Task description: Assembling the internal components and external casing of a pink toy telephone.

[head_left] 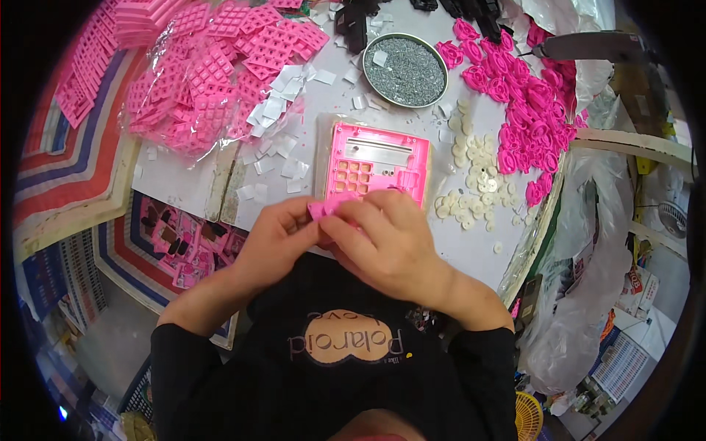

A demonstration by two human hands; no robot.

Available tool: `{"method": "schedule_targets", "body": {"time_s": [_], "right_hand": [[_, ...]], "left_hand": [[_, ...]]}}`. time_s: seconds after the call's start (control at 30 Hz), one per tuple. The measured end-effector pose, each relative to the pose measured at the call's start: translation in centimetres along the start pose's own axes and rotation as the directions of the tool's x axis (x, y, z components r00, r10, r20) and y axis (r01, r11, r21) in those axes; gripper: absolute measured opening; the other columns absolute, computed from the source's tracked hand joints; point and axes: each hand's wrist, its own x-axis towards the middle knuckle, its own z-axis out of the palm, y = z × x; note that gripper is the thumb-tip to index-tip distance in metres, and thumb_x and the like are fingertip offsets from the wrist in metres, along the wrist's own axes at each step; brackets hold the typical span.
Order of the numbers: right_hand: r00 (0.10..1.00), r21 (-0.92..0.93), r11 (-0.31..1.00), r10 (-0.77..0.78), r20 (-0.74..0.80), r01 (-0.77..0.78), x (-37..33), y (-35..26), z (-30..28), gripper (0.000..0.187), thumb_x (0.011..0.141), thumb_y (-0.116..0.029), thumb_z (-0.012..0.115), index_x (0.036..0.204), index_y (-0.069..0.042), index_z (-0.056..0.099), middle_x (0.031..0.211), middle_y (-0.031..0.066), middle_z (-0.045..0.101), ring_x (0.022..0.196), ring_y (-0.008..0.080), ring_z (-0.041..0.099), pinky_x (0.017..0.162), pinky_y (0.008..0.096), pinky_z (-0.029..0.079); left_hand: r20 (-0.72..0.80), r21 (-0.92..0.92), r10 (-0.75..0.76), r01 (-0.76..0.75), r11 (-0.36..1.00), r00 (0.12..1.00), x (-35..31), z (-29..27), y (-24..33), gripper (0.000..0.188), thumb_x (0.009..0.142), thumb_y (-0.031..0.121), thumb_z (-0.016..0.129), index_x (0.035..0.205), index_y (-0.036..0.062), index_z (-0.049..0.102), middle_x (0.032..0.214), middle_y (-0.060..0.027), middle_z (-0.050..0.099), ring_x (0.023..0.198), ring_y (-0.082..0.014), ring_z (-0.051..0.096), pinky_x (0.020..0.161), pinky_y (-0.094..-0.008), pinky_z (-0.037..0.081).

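A small pink plastic piece (318, 209) is pinched between the fingertips of both my hands, just in front of my chest. My left hand (276, 237) grips it from the left, and my right hand (393, 246) closes over it from the right, hiding much of it. Directly beyond, a pink plastic housing (403, 156) lies on the work surface with its inside up. It has a silvery strip (379, 151) across its far part and a grid of square openings at its left. My right hand covers the housing's near edge.
Pink grid-shaped parts (213, 62) lie in clear plastic at far left, with white paper squares (273, 106) beside them. A round tin of small metal screws (404, 73) stands beyond the housing. Cream discs (482, 180), pink ring-shaped parts (518, 110) and a dark power screwdriver (588, 46) are right.
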Motion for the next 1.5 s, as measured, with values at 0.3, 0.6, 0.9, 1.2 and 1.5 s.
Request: {"method": "schedule_targets", "body": {"time_s": [0.3, 0.6, 0.9, 1.2, 1.5], "right_hand": [[0.993, 0.291, 0.95, 0.102, 0.053, -0.113, -1.8, 1.4, 0.6, 0.035, 0.074, 0.0, 0.076, 0.108, -0.002, 0.068, 0.096, 0.0106, 0.068, 0.071, 0.0214, 0.062, 0.058, 0.0312, 0.049], [0.851, 0.276, 0.805, 0.505, 0.143, -0.524, -0.6, 5.8, 2.6, 0.024, 0.085, -0.01, 0.07, 0.106, -0.001, 0.068, 0.093, 0.0128, 0.062, 0.067, 0.0249, 0.064, 0.062, 0.0351, 0.052], [0.963, -0.032, 0.989, 0.147, 0.227, -0.143, -1.3, 3.9, 0.3, 0.071, 0.079, -0.039, 0.073, 0.133, 0.002, 0.053, 0.139, 0.0219, 0.049, 0.133, 0.0407, 0.044, 0.103, 0.0546, 0.039], [0.823, -0.139, 0.984, 0.17, 0.543, -0.112, -1.9, 2.0, 1.0, 0.098, 0.081, -0.064, 0.062, 0.146, 0.004, 0.037, 0.157, 0.0221, 0.03, 0.149, 0.0396, 0.02, 0.114, 0.0645, 0.017], [0.838, -0.124, 0.987, 0.149, 0.525, -0.097, -2.2, 2.3, 1.2, 0.094, 0.084, -0.061, 0.061, 0.148, 0.002, 0.036, 0.158, 0.0205, 0.028, 0.149, 0.039, 0.018, 0.115, 0.0632, 0.016]], "left_hand": [[0.212, 0.026, -0.136, 0.134, 0.991, 0.968, -3.2, -0.2, 3.1, 0.039, 0.098, 0.004, 0.051, 0.136, -0.0035, 0.052, 0.129, -0.0125, 0.062, 0.114, -0.0157, 0.059, 0.098, -0.0289, 0.046], [-0.068, 0.521, 0.42, -0.326, 0.789, 0.905, 1.3, -5.0, 10.8, 0.025, 0.095, 0.012, 0.06, 0.115, -0.0026, 0.066, 0.103, -0.0077, 0.069, 0.092, -0.0117, 0.06, 0.085, -0.0265, 0.047], [0.089, 0.976, 0.573, -0.187, 0.115, 0.815, 11.1, -8.0, 17.4, 0.027, 0.094, 0.023, 0.062, 0.106, -0.001, 0.068, 0.094, -0.0109, 0.07, 0.083, -0.0197, 0.066, 0.077, -0.0327, 0.052], [-0.463, 0.868, 0.581, 0.474, 0.146, 0.669, 25.7, -11.9, 23.4, 0.018, 0.079, 0.018, 0.06, 0.079, 0.005, 0.073, 0.085, -0.0211, 0.071, 0.085, -0.0344, 0.07, 0.078, -0.0496, 0.054], [-0.204, 0.966, 0.578, 0.259, -0.013, 0.79, 31.5, -18.8, 23.0, 0.029, 0.08, 0.015, 0.07, 0.107, 0.006, 0.07, 0.085, -0.0126, 0.073, 0.075, -0.0249, 0.071, 0.074, -0.0354, 0.055]]}}
